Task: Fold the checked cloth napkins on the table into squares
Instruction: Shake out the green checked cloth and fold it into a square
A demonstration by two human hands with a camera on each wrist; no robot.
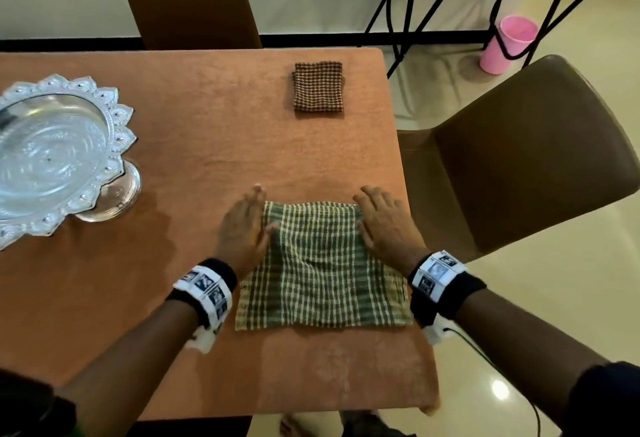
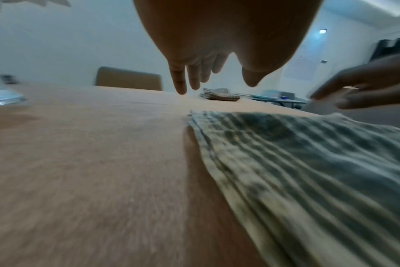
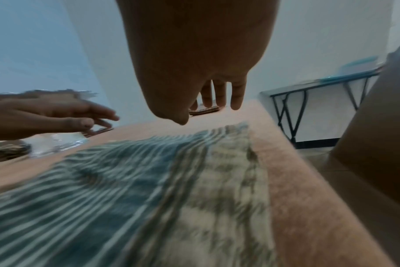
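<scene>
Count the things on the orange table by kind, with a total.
Checked cloth napkins: 2, a green-and-cream checked cloth napkin lying flat between the hands, and a brown checked cloth napkin folded into a square at the far edge.
Ornate silver pedestal trays: 1.
Total: 3.

Home dining room: cloth-covered table (image 1: 173, 159), chairs (image 1: 540, 159), silver pedestal tray (image 1: 52, 156).
</scene>
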